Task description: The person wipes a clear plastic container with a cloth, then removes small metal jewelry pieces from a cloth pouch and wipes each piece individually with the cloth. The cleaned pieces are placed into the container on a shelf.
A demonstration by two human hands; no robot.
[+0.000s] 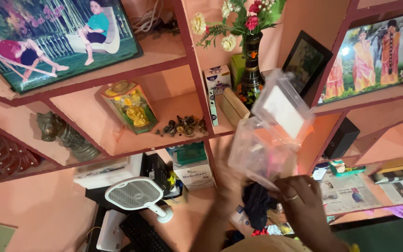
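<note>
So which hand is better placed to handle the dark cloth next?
Probably the right: the right hand has its fingers at the dark cloth, while the blurred left hand seems occupied supporting the clear plastic box.

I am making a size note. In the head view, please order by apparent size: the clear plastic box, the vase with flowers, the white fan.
1. Clear plastic box, held up close to the camera, so its size is exaggerated.
2. and 3. Vase with flowers and white fan look about alike; I would not rank them.
</note>
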